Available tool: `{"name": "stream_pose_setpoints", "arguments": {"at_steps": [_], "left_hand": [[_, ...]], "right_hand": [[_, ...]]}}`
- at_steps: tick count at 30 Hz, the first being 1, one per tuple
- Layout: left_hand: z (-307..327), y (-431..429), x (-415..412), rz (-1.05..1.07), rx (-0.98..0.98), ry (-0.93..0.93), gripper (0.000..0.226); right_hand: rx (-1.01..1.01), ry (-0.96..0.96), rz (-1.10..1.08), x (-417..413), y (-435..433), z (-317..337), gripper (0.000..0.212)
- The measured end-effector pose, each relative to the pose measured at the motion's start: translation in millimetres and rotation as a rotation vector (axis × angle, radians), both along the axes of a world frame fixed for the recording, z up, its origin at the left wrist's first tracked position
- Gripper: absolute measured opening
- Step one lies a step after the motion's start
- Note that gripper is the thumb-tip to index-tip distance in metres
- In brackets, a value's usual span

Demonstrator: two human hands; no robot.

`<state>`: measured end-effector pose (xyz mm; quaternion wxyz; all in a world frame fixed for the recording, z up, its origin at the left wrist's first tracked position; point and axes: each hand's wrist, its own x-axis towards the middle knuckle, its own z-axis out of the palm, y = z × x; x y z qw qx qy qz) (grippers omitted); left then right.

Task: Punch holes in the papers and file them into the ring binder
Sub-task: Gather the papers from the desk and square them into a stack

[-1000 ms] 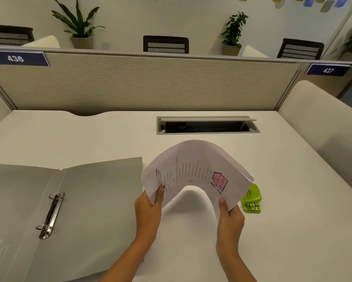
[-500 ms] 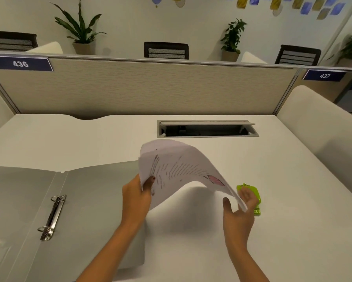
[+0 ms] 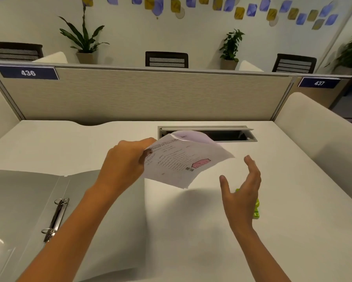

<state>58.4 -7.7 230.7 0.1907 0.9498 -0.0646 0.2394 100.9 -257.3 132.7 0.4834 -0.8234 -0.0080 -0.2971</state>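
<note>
My left hand (image 3: pixel 123 162) pinches the left edge of a few white papers (image 3: pixel 181 159) with printed text and a pink house picture, lifted above the desk. My right hand (image 3: pixel 241 192) hovers to the right of the papers, fingers spread and straight, touching nothing. It hides most of a lime green hole punch (image 3: pixel 256 210) on the desk behind it. An open grey ring binder (image 3: pixel 28 200) lies flat at the left, its metal rings (image 3: pixel 56 217) closed and bare.
The white desk (image 3: pixel 191 241) has a cable tray slot (image 3: pixel 232 134) at the back centre, partly behind the papers. A beige partition (image 3: pixel 150 94) closes off the far side, and padded side panels stand left and right.
My right hand has let go of the papers and drawn off to the right. My left hand has raised the papers up and away from me; they hang from that hand alone.
</note>
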Motion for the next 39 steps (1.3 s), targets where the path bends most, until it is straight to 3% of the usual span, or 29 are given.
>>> {"name": "stream_pose_setpoints", "arguments": {"at_steps": [6,9,12,16,19,22,25,27,29,34,39], "left_hand": [[21.2,-7.2,-6.7,-0.063,0.157,0.033,0.026],[27.7,-11.5,-8.8,-0.119,0.149,0.019,0.020],[28.6,-10.9,-8.9,-0.157,0.086,-0.046,0.020],[17.9,-5.5,-3.4,0.023,0.074,-0.282,0.045],[-1.7,-1.1,0.8,0.127,-0.223,-0.291,0.078],[-31.6,-8.9,-0.6,0.044,-0.754,-0.012,0.094],[-63.5,-25.6,-8.1,-0.113,-1.002,0.262,0.072],[-77.0,-38.5,-12.9,-0.117,-1.019,0.293,0.042],[-83.0,-50.7,-16.3,-0.057,-1.075,0.233,0.029],[-80.6,-66.6,-22.4,0.037,-1.100,0.069,0.023],[-90.6,-68.5,-27.6,0.041,-1.060,0.051,0.025]], "right_hand": [[-0.063,0.027,0.311,2.0,2.9,17.1,0.070],[-0.006,0.129,0.420,-1.6,9.1,21.9,0.042],[0.095,0.127,0.425,-5.4,12.3,20.1,0.012],[0.242,0.174,0.364,-8.6,11.4,10.2,0.014],[0.404,0.205,0.302,-11.5,9.8,7.1,0.018],[0.537,0.225,0.299,-16.5,9.2,9.6,0.009],[0.585,0.242,0.330,-21.7,11.4,9.5,0.008],[0.588,0.250,0.348,-24.7,13.5,9.1,0.008],[0.582,0.247,0.355,-27.3,15.3,8.0,0.008],[0.593,0.153,0.312,-33.2,15.7,10.5,0.014],[0.631,0.168,0.316,-38.4,13.8,6.6,0.023]]}}
